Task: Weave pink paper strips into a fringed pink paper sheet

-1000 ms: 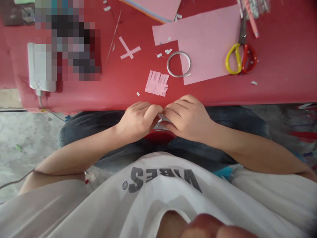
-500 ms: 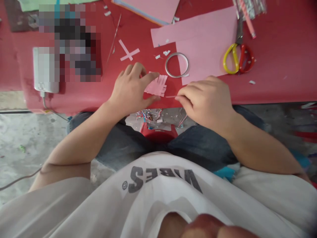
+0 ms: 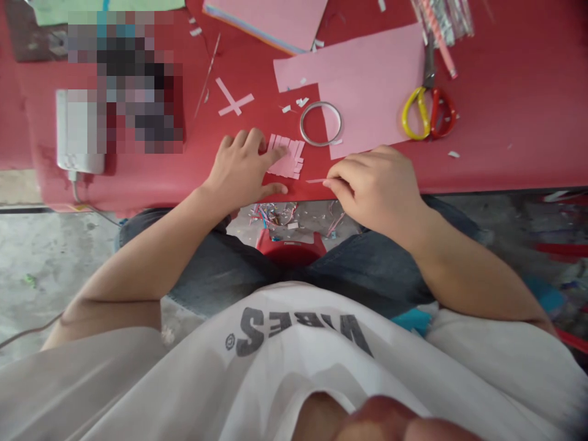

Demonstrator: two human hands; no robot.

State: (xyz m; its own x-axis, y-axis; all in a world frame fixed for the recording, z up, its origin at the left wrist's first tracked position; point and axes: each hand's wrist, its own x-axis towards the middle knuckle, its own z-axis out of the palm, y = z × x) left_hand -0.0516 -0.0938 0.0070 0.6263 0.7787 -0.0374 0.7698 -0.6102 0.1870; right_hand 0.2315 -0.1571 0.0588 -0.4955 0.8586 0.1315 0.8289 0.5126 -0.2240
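Observation:
Near the table's front edge lies a small woven piece of pink paper strips [image 3: 289,160], with loose strip ends along its right and top sides. My left hand [image 3: 243,168] is at its left, fingers apart; the index finger rests over the woven piece and the thumb lies below it. To the right, my right hand [image 3: 374,187] pinches a thin pink paper strip [image 3: 315,180] between thumb and finger. The strip's free end points left, just short of the woven piece. A roll of tape [image 3: 321,124] lies flat above, between my hands.
Behind are a cut pink sheet [image 3: 367,92], scissors [image 3: 429,113] with yellow and red handles, a stack of coloured paper [image 3: 275,21] and a cross of pink strips [image 3: 234,98]. A white power bank [image 3: 80,131] with a cable sits at the left. Paper scraps litter the floor.
My left thumb and index finger have spread wider, the thumb moving away from the woven piece and leaving more of it visible. My right hand still holds the strip. The view has shifted slightly.

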